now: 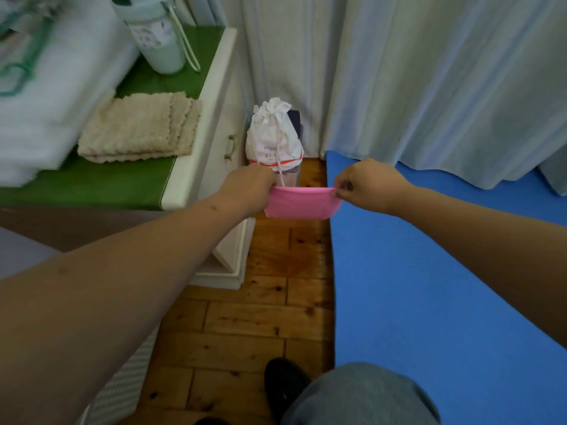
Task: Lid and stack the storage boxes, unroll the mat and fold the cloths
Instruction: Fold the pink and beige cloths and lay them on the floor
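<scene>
A folded pink cloth (302, 204) hangs in the air over the wooden floor, stretched between my two hands. My left hand (250, 187) pinches its left top corner and my right hand (366, 185) pinches its right top corner. A blue mat (429, 286) lies unrolled flat on the floor at the right, its far end under the curtain. On the green-topped cabinet (101, 185) at the left sits a folded beige cloth (139, 128). White translucent storage boxes (46, 96) stand stacked at the far left, blurred.
A pale green bottle (153, 35) with a strap stands at the back of the cabinet. A white drawstring bag (273, 133) rests on the floor between cabinet and light curtain (414, 78). My knee (362, 397) and a black shoe (285, 384) show at the bottom.
</scene>
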Demonstrator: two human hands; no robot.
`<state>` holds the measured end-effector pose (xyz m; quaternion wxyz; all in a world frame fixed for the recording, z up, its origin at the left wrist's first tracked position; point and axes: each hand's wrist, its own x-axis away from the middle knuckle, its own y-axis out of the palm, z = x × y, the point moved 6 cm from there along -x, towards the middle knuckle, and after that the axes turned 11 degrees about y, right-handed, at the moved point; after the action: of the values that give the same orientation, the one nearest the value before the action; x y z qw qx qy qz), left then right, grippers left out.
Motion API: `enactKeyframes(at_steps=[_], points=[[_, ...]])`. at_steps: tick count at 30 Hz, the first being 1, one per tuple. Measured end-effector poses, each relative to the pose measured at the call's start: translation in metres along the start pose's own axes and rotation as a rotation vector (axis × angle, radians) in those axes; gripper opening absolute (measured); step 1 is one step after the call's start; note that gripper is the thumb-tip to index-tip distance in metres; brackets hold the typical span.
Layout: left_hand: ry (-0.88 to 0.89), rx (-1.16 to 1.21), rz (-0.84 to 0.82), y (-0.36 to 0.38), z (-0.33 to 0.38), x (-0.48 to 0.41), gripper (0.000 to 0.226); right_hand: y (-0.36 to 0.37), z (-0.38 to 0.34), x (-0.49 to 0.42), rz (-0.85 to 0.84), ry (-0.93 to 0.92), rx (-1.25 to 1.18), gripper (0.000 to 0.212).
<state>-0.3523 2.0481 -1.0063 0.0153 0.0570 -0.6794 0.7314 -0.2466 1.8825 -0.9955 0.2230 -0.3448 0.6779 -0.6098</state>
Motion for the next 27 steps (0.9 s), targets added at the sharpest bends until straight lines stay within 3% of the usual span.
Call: enactKeyframes(at_steps=[8,14,19,25,27], points=[[0.043,-0.064,-0.02,-0.011,0.008,0.013,0.021,-0.019,-0.002,0.017,0.007,-0.015,0.022,0.024],[0.002,-0.079,-0.036,-0.003,-0.003,-0.012,0.031,-0.008,0.006,-0.008,0.051,0.017,0.023,0.023],[0.011,-0.156,-0.014,0.062,-0.025,-0.055,0.022,0.064,0.023,-0.07,0.017,0.08,0.033,0.025],[-0.103,-0.18,0.003,0.164,-0.051,-0.107,0.027,0.176,0.052,-0.141,-0.02,0.155,0.08,0.024],[-0.126,-0.225,0.027,0.186,-0.052,-0.111,0.013,0.205,0.058,-0.151,0.003,0.176,0.121,0.026]])
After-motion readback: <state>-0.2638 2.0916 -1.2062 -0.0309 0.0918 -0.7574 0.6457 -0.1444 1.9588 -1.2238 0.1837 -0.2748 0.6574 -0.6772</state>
